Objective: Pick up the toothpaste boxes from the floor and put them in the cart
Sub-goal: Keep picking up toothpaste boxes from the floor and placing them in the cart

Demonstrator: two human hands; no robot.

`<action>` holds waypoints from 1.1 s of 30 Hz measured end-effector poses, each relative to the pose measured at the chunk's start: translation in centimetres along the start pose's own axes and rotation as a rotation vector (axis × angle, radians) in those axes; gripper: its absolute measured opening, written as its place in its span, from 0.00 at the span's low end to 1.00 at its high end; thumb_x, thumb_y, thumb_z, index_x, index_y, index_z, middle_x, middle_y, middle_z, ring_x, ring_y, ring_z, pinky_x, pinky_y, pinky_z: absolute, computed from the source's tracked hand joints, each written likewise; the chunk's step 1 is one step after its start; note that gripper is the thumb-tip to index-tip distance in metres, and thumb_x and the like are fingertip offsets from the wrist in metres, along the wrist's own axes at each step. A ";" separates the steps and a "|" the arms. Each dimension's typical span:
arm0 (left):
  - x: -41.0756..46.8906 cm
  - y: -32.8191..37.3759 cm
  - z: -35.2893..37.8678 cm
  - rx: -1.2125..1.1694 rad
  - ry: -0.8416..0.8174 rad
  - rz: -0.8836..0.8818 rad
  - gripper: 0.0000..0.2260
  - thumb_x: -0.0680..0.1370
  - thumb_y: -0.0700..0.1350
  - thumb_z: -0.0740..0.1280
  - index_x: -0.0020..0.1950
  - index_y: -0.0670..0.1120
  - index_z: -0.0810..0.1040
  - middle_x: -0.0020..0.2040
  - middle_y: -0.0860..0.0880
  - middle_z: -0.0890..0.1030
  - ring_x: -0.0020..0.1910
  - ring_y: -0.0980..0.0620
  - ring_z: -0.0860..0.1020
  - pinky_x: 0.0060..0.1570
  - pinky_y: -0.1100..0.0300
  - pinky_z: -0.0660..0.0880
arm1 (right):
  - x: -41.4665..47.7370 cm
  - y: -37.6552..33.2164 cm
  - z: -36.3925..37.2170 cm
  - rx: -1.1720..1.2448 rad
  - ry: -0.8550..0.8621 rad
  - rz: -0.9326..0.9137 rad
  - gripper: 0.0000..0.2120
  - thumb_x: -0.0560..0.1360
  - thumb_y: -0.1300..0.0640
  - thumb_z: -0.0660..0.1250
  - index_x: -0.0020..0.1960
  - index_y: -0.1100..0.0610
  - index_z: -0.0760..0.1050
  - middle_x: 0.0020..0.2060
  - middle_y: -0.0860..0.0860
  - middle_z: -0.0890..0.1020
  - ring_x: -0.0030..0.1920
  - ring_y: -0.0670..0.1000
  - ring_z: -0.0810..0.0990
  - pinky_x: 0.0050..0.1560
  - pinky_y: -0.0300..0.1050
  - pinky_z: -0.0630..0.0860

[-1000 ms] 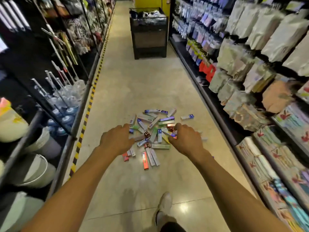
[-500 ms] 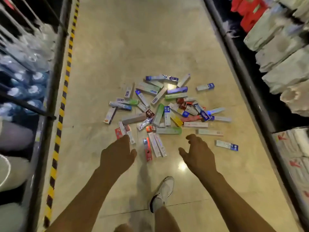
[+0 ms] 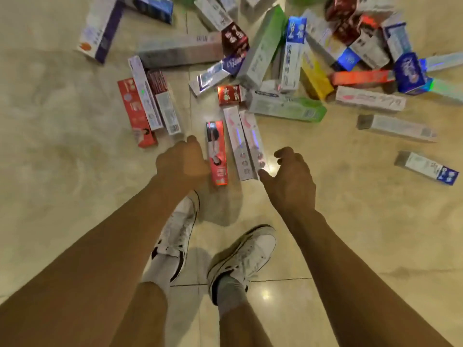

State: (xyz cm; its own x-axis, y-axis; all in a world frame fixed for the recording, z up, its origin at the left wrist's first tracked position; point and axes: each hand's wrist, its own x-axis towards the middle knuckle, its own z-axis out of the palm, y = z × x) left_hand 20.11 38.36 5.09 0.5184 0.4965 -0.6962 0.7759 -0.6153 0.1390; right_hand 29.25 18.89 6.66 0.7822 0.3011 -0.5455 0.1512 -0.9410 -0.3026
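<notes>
Left grip, right grip nearer boxes

Both arms stretched forward and down — hands low, side by side, apart.
Left hand back-up, fingers curled under and hidden, grasp unclear; right hand loosely cupped, thumb and forefinger spread, holding nothing — both forearms bare.

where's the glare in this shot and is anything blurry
Head view: one bright glare spot on the floor beside the right shoe; toothpaste boxes toward the top edge are motion-smeared; the left hand looks soft-edged, with a diffuse shadow on the tile below it.
</notes>
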 end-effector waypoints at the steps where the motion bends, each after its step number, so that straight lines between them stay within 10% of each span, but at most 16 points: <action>1: 1.8 -0.2 1.7 -0.011 0.006 -0.018 0.24 0.77 0.55 0.67 0.65 0.41 0.68 0.55 0.43 0.78 0.54 0.40 0.79 0.51 0.49 0.77 | 1.4 0.7 1.8 -0.001 0.002 0.004 0.24 0.76 0.45 0.71 0.66 0.53 0.69 0.59 0.52 0.76 0.59 0.56 0.75 0.48 0.50 0.72; 18: 13.7 0.8 14.5 -0.304 0.065 -0.135 0.39 0.71 0.64 0.72 0.70 0.44 0.58 0.54 0.46 0.75 0.47 0.45 0.78 0.44 0.51 0.76 | 13.4 3.8 14.2 -0.071 0.022 -0.007 0.21 0.78 0.46 0.68 0.63 0.57 0.68 0.55 0.53 0.77 0.50 0.57 0.78 0.42 0.49 0.70; 33: -7.5 4.4 -14.0 0.001 0.184 0.045 0.29 0.72 0.62 0.69 0.62 0.44 0.66 0.51 0.44 0.77 0.49 0.39 0.79 0.44 0.51 0.72 | -4.8 -4.5 -10.4 -0.065 0.029 0.036 0.19 0.78 0.41 0.64 0.61 0.53 0.69 0.53 0.51 0.78 0.49 0.56 0.79 0.41 0.48 0.70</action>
State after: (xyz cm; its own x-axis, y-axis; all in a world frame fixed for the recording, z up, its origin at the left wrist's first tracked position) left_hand 24.66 40.50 20.72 0.6097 0.5719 -0.5488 0.7501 -0.6401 0.1663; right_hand 31.09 20.08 18.81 0.8046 0.2634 -0.5322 0.1612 -0.9595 -0.2313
